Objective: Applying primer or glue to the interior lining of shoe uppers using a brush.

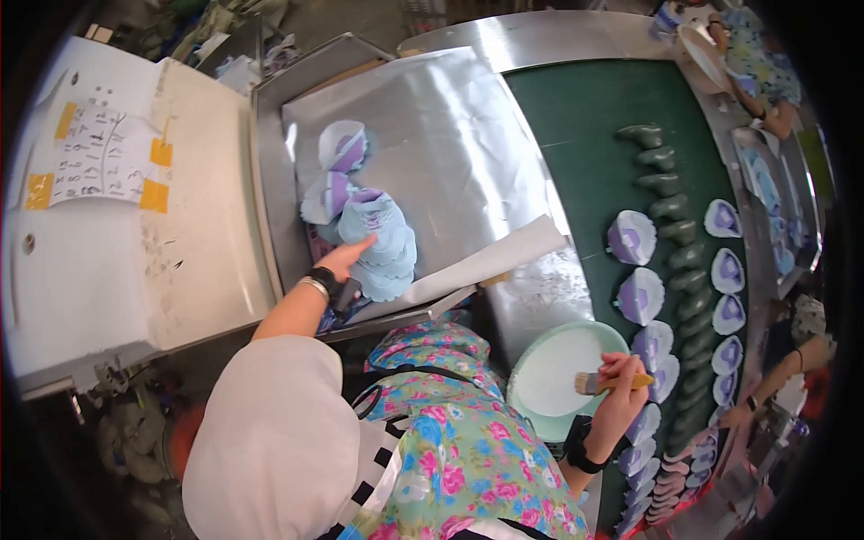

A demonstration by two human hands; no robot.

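Note:
My left hand is at the left edge of a stack of light blue, scallop-edged pieces that look like shoe uppers. One finger lies on top; the other fingers are mostly hidden against the stack. Two more pieces with purple insides, an upper one and a lower one, lie beyond it on the metal-lined tray. My right hand is closed around a flat paintbrush with a yellowish handle. Its bristles hang over a pale green basin holding white stuff.
To the right runs a green conveyor belt. Rows of blue-purple pieces flank a row of dark grey curved pieces. Co-workers' arms reach in at the far right. A white board with a taped sheet is at left.

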